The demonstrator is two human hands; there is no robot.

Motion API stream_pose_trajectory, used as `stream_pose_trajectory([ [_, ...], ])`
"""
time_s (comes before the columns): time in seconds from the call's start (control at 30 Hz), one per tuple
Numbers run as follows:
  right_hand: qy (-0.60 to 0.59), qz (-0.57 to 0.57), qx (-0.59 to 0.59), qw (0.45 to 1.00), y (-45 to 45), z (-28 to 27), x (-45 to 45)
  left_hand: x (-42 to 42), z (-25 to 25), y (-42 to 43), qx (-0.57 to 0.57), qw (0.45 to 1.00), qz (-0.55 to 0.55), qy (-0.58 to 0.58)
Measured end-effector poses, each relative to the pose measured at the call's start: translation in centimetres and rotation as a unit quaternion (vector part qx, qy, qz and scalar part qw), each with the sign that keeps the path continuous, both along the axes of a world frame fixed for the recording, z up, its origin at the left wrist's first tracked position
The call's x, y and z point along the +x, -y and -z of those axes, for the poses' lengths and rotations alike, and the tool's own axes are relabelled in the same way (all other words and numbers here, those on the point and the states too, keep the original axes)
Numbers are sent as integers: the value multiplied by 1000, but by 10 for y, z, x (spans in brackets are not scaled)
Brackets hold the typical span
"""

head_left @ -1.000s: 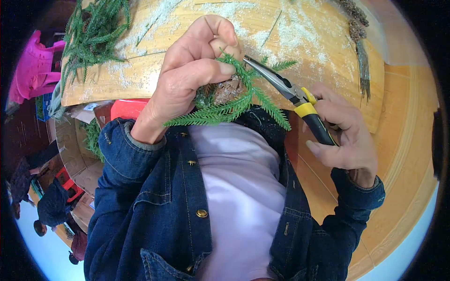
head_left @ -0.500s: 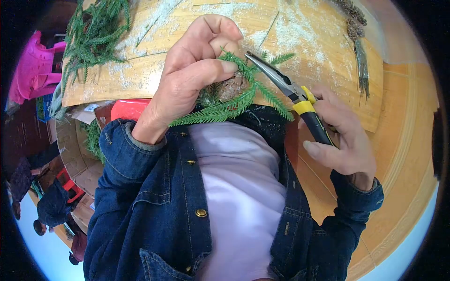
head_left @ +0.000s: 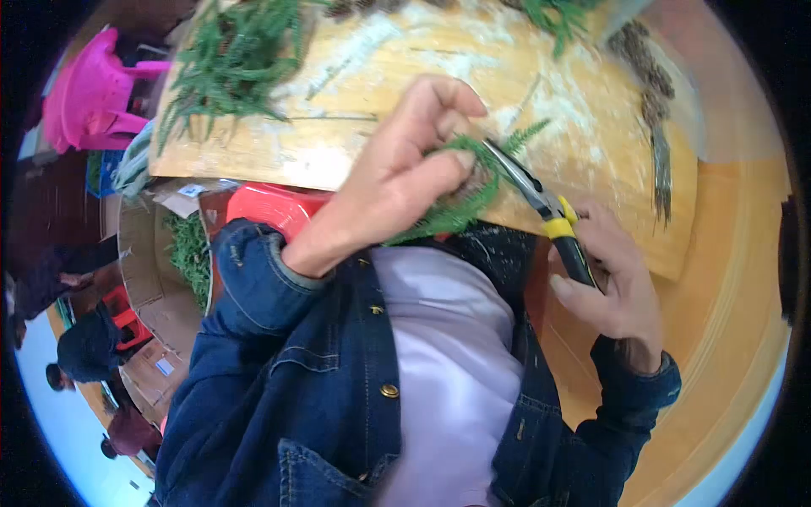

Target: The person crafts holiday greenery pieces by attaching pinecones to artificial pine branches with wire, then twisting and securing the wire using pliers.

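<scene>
My left hand is closed on a green artificial pine sprig, pinching it between thumb and fingers. A brown pine cone shows partly among the needles, with the rest behind my thumb and the greenery. My right hand is wrapped round the black and yellow handles of long-nose pliers. Their jaws point up and left, with the tips beside the sprig near my left thumb. Whether the tips grip anything is too blurred to tell. Both hands are above the near edge of the wooden table.
White flakes lie scattered over the tabletop. A heap of green sprigs is at the left, with more greenery at the back. Pine cones and dark wires lie at right. A cardboard box, a pink chair and people are at left.
The view has shifted, showing more of the table's far side. My left hand and the sprig appear lower and farther right; the pliers stay close to the sprig. Both holds are unchanged.
</scene>
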State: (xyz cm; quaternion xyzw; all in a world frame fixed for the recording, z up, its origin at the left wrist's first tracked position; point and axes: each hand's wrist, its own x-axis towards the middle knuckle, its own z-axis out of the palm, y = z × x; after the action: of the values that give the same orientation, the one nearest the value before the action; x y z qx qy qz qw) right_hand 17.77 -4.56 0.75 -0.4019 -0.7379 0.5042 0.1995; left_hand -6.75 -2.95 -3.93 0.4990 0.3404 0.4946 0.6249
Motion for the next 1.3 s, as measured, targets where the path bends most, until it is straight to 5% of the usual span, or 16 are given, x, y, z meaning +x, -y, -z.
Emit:
stream_pose_trajectory([
  [0.2,-46,26,10,999,-7,-8,0,-36,-30,2,58,987,-99,-112],
  [0.3,-39,74,-23,996,-6,-3,2,-78,-46,-2,110,952,-257,-121],
  [0.6,69,166,112,977,-13,23,24,-225,-50,-44,139,891,-416,-119],
  [0.7,116,224,152,956,-20,26,36,-225,-37,-56,145,784,-455,-396],
  [0.73,131,219,183,949,-23,29,40,-231,-30,-58,153,791,-449,-386],
  [0.8,163,208,241,934,-29,36,46,-251,-12,-58,203,591,-332,-707],
  [0.93,287,190,321,882,-40,42,43,-271,15,-67,194,589,-263,-739],
  [1.03,374,171,481,774,-42,21,25,-260,-5,-58,190,665,-308,-653],
  [1.1,357,132,412,828,-38,-4,9,-231,-23,-49,151,734,-404,-525],
  [1.2,271,-45,344,898,-24,-42,-13,-214,-40,-41,167,734,-402,-522],
  [1.27,174,-122,349,913,-16,-68,-37,-215,-43,-37,214,666,-407,-587],
  [1.3,41,-34,373,926,-3,-63,-57,-221,-45,-33,218,669,-398,-588],
])
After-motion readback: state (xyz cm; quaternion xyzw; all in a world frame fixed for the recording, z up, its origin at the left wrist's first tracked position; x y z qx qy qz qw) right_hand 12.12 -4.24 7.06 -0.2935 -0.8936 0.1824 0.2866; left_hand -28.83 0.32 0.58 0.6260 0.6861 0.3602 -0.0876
